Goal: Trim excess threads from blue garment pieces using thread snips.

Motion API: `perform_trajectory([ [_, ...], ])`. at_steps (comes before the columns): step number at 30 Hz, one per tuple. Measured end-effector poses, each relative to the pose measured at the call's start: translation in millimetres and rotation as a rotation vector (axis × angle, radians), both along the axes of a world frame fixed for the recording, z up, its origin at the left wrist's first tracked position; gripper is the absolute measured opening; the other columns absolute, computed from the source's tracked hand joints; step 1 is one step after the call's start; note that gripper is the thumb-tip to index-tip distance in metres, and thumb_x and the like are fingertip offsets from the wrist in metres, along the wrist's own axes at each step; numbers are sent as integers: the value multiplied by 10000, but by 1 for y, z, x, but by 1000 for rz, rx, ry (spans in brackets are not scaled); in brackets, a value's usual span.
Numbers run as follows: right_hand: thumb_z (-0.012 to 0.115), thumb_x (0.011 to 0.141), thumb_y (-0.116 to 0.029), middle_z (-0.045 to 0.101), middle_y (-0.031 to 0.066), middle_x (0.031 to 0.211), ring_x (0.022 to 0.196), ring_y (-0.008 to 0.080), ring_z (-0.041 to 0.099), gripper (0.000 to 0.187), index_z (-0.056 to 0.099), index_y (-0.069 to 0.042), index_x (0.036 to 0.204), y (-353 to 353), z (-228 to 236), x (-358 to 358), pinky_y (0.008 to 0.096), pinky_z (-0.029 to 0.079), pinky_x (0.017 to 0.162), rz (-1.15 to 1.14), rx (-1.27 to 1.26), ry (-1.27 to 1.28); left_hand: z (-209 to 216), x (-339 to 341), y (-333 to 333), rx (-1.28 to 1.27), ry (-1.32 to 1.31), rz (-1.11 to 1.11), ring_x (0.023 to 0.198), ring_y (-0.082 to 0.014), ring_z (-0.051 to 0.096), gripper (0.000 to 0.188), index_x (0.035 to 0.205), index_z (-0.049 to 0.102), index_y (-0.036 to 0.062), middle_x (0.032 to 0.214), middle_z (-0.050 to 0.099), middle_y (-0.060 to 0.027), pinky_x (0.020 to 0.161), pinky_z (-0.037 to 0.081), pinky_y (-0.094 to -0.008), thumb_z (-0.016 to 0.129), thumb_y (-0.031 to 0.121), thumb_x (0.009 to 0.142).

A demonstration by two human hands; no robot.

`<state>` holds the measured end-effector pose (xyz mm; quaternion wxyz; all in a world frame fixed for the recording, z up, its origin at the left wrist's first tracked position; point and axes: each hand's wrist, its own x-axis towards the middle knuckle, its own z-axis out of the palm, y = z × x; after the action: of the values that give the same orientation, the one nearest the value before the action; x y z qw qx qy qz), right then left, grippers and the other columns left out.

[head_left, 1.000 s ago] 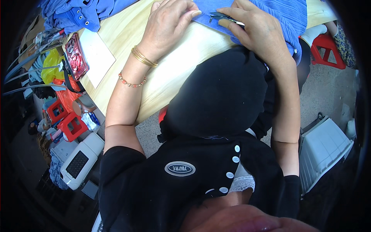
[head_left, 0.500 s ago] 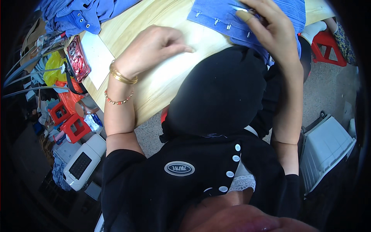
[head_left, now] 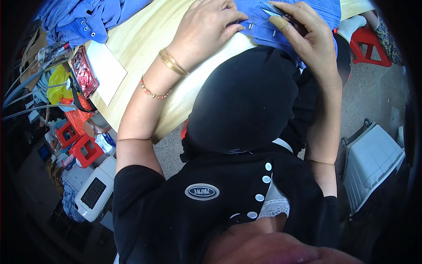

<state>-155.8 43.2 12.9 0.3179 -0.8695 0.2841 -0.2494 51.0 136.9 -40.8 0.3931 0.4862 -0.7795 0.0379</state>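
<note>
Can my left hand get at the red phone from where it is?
Probably yes: the left hand is by the blue cloth, and only table and a white sheet seem to lie between it and the red phone.

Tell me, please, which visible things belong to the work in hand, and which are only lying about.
Seemingly belonging: blue cloth with metal hooks; pointed tool in right hand; perhaps the blue pile.

Apparently unrelated: red phone; white sheet; yellow bag.
</note>
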Motion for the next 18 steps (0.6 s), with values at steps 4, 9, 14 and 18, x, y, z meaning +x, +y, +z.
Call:
perform_trajectory([
  [4,750,864,-116,560,86,774,647,160,506,268,703,26,1087,-1,-6,-1,288,404,588,9,15,0,9,-5,0,333,-9,96,849,-297,577,148,942,684,45,875,581,-103,766,467,-396,718,140,834],
  [9,748,868,-119,556,86,775,662,159,509,277,700,25,1100,-2,-7,0,290,406,595,35,-8,28,2,-3,-1,173,-126,124,830,-292,571,109,879,638,52,868,579,-95,766,451,-387,697,141,854],
  [14,747,867,-115,548,88,772,665,169,510,283,700,24,1110,1,0,4,298,406,599,39,39,75,-22,13,-7,-4,70,-7,836,-330,567,99,888,589,34,873,572,-128,782,449,-405,647,113,896],
  [18,744,868,-112,539,88,773,664,176,507,284,700,26,1113,0,4,6,302,406,599,44,61,136,-8,13,0,335,112,76,838,-344,567,92,901,584,26,873,572,-142,787,451,-414,634,102,908],
])
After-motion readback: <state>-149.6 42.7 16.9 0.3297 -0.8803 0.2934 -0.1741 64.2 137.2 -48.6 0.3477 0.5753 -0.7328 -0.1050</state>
